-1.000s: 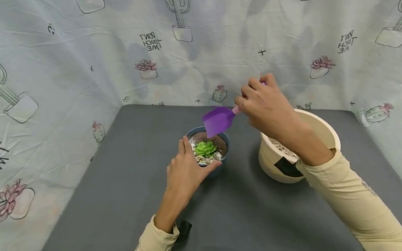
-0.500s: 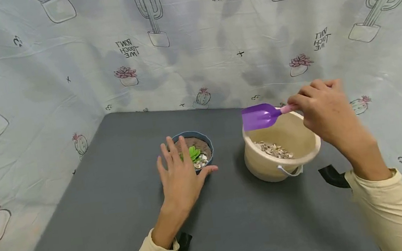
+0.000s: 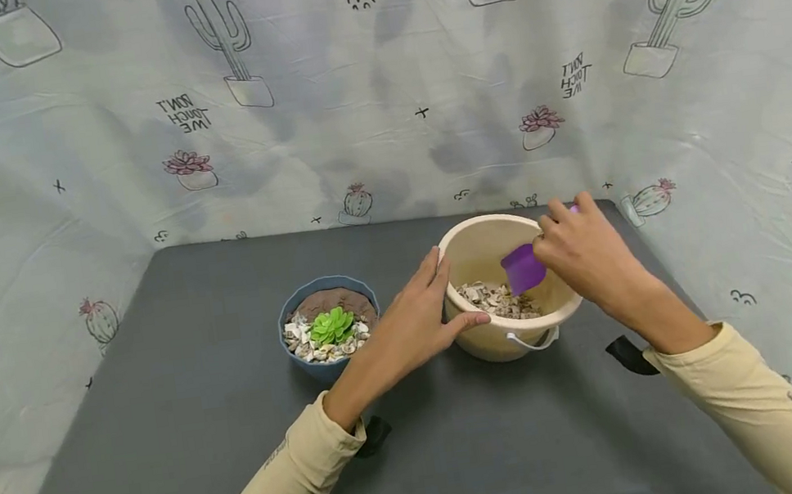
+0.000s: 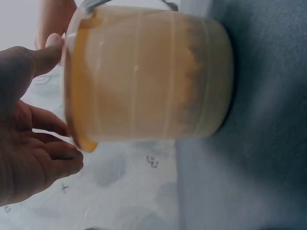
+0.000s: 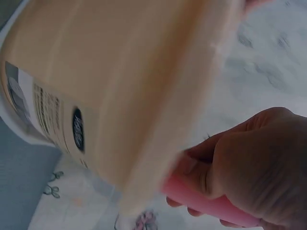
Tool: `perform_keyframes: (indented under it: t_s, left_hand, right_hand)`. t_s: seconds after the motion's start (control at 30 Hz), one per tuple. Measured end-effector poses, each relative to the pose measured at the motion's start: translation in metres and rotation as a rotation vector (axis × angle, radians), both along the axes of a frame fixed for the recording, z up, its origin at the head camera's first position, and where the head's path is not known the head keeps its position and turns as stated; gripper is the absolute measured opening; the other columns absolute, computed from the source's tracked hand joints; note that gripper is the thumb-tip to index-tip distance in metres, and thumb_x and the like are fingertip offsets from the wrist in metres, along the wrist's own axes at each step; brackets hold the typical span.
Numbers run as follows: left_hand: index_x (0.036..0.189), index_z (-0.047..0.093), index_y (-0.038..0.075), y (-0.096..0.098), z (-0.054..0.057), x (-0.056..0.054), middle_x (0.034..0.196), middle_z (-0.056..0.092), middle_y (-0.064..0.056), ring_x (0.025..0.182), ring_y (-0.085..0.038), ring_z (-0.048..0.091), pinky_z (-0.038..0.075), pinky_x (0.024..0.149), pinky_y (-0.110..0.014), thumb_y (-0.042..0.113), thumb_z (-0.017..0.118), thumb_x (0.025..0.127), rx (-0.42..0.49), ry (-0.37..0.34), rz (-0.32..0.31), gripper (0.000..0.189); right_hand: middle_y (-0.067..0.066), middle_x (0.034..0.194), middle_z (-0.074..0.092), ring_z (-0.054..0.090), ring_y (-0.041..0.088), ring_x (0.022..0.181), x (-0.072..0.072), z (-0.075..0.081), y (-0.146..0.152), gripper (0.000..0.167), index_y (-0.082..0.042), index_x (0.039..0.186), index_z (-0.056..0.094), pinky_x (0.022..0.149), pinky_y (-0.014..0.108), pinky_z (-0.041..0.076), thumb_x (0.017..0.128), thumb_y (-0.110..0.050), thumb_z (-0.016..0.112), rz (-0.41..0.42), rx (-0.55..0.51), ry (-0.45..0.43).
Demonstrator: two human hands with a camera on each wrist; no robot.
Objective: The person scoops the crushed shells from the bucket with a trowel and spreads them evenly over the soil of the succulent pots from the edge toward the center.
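My left hand [image 3: 408,320] touches the rim of a cream bucket [image 3: 485,345], its fingers mostly straight along the left side and the thumb at the near edge. In the left wrist view the bucket [image 4: 134,76] stands upright, with the fingers right at its rim. My right hand [image 3: 585,252] grips the pink handle [image 5: 204,199] of a small purple shovel. The shovel's blade [image 3: 523,268] tilts down inside the bucket, close over a layer of pale shell-like pieces [image 3: 495,301]. Part of the handle is hidden by the hand.
A blue pot [image 3: 311,373] stands left of the bucket, with a green succulent [image 3: 332,326], brown soil [image 3: 331,298] and pale pieces in it. Both stand on a grey-covered table [image 3: 240,431]. A cactus-print cloth [image 3: 336,122] hangs behind and at the sides.
My left hand has left the blue pot and moved right to the bucket's rim. My right hand has brought the shovel from over the pot into the bucket. The view has turned right.
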State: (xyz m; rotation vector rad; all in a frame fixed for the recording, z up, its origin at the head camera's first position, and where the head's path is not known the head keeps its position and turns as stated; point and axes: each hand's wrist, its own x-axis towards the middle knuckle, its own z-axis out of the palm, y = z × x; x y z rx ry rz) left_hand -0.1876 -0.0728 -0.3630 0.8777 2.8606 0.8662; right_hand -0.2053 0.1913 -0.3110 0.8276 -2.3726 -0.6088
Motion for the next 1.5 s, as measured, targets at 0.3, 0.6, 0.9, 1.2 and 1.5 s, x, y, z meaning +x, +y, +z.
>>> perform_keyframes:
  t_s: [0.3,0.6,0.9,1.2,1.5]
  left_hand:
    - [0.164,0.029,-0.001,-0.001,-0.007,0.000,0.174,0.023,-0.018,0.144,-0.042,0.053,0.056,0.104,-0.055,0.060,0.065,0.097,0.023,0.073,-0.011,0.097]
    - [0.164,0.029,0.000,0.000,-0.011,0.001,0.175,0.022,-0.015,0.143,-0.044,0.053,0.054,0.106,-0.058,0.057,0.067,0.097,0.045,0.058,-0.007,0.095]
    - [0.164,0.031,0.002,0.002,-0.015,0.001,0.174,0.025,-0.016,0.138,-0.045,0.058,0.057,0.102,-0.055,0.056,0.069,0.096,0.069,0.087,0.002,0.094]
    - [0.164,0.031,0.004,0.003,-0.015,0.001,0.174,0.025,-0.015,0.140,-0.043,0.056,0.056,0.104,-0.055,0.057,0.069,0.096,0.071,0.097,-0.003,0.094]
    - [0.163,0.035,0.004,0.001,-0.016,-0.003,0.173,0.028,-0.015,0.137,-0.043,0.059,0.058,0.101,-0.055,0.055,0.072,0.095,0.098,0.107,0.002,0.094]
  right_hand:
    - [0.009,0.071,0.066,0.056,0.028,0.073,-0.024,-0.027,-0.028,0.028,-0.013,0.062,0.066,0.074,0.044,0.044,0.087,-0.006,0.078,-0.043,0.161,-0.063]
    - [0.002,0.061,0.062,0.053,0.025,0.063,-0.034,-0.034,-0.019,0.032,-0.018,0.059,0.058,0.065,0.041,0.035,0.075,-0.009,0.085,-0.111,-0.212,-0.393]
    - [-0.002,0.060,0.064,0.053,0.025,0.066,-0.020,-0.031,-0.004,0.018,-0.016,0.069,0.074,0.068,0.039,0.028,0.081,-0.011,0.088,-0.106,-0.428,-0.414]
    - [0.006,0.081,0.078,0.064,0.028,0.079,0.000,-0.021,0.016,0.022,-0.010,0.086,0.083,0.071,0.042,0.035,0.081,0.009,0.074,-0.044,-0.602,-0.311]
    - [0.012,0.078,0.078,0.067,0.032,0.075,0.009,-0.013,0.032,0.012,-0.002,0.085,0.083,0.071,0.046,0.048,0.081,0.010,0.080,0.052,-0.695,-0.226]
